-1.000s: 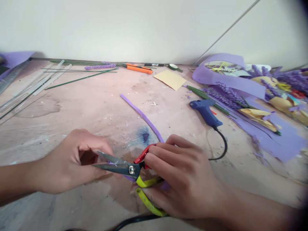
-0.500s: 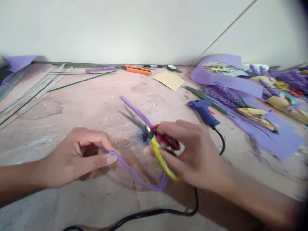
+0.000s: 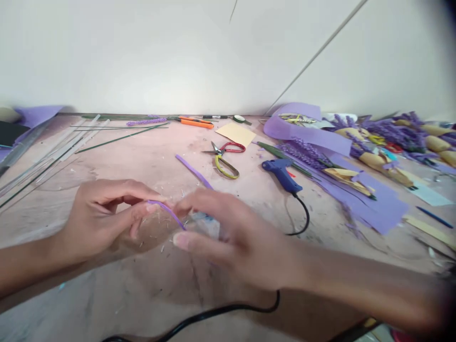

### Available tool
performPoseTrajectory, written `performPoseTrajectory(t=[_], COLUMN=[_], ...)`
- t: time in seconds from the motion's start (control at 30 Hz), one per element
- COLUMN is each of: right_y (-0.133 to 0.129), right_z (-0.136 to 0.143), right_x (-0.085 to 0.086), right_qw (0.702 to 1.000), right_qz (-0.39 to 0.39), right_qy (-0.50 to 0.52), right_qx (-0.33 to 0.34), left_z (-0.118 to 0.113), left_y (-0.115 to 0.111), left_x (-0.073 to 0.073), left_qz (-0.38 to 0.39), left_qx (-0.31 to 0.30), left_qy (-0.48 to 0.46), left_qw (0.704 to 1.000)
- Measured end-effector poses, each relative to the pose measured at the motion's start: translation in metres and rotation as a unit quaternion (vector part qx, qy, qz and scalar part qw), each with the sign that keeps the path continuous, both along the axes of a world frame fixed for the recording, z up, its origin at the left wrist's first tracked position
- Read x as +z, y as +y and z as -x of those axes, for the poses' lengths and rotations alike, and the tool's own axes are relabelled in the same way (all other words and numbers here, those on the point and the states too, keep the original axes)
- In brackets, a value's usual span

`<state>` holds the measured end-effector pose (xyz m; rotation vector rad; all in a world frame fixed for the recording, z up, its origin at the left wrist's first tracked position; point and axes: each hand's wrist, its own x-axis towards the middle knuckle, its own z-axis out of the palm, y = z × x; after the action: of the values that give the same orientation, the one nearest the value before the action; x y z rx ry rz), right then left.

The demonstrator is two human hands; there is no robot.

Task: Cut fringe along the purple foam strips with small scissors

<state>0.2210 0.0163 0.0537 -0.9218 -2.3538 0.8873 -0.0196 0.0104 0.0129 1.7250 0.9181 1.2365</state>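
Between thumb and fingertips, my left hand (image 3: 114,213) pinches one end of a narrow purple strip (image 3: 194,170). The strip runs right from there, passes behind my right hand and shows again beyond it. My right hand (image 3: 228,232) is slightly blurred, its thumb and fingers apart around the strip near the left fingertips, not closed on it. Scissors (image 3: 221,156) with one red and one yellow handle lie on the table beyond my hands, blades spread and pointing left. Part of the strip is hidden by my right hand.
A blue glue gun (image 3: 281,173) lies to the right, a black cable (image 3: 228,309) along the front. Purple sheeting (image 3: 384,204) and wrapped lavender bunches (image 3: 349,180) cover the right. Behind are a yellow paper square (image 3: 237,134) and an orange cutter (image 3: 195,123); clear sticks (image 3: 80,137) lie left.
My right hand has let go of the scissors, which now lie on the table, and has moved left towards my left hand. The view has shifted slightly right and up.
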Motion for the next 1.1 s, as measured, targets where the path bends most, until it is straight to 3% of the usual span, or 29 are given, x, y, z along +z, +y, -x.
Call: performPoseTrajectory(t=[0.1, 0.23, 0.4, 0.53, 0.7, 0.8, 0.93, 1.0, 1.1], right_y=[-0.015, -0.015, -0.022, -0.019, 0.0, 0.008, 0.01, 0.007, -0.001], right_z=[0.005, -0.004, -0.007, -0.009, -0.022, -0.026, -0.024, -0.022, -0.018], right_x=[-0.009, -0.013, -0.019, -0.022, -0.013, -0.011, -0.018, -0.024, -0.03], right_qw=[0.997, 0.999, 0.991, 0.984, 0.962, 0.951, 0.953, 0.956, 0.963], right_qz=[0.065, -0.032, -0.083, -0.121, -0.132, -0.116, -0.105, -0.1, -0.096], right_qy=[0.027, -0.027, -0.103, -0.13, -0.2, -0.24, -0.253, -0.255, -0.247], right_qx=[0.007, -0.018, 0.01, -0.035, -0.132, -0.16, -0.131, -0.104, -0.049], left_z=[0.002, 0.005, 0.0, 0.014, 0.059, 0.084, 0.086, 0.071, 0.038], left_y=[-0.002, -0.004, -0.004, 0.018, 0.071, 0.092, 0.092, 0.079, 0.047], left_x=[0.0, 0.002, 0.005, 0.007, 0.024, 0.034, 0.036, 0.033, 0.026], left_qz=[-0.015, -0.092, -0.291, -0.381, -0.367, -0.335, -0.296, -0.294, -0.283], left_qx=[-0.005, -0.037, -0.087, 0.009, 0.14, 0.176, 0.139, 0.106, -0.008], left_qy=[0.017, 0.142, 0.295, 0.372, 0.434, 0.481, 0.523, 0.52, 0.507], left_qw=[1.0, 0.985, 0.906, 0.847, 0.811, 0.791, 0.787, 0.795, 0.814])
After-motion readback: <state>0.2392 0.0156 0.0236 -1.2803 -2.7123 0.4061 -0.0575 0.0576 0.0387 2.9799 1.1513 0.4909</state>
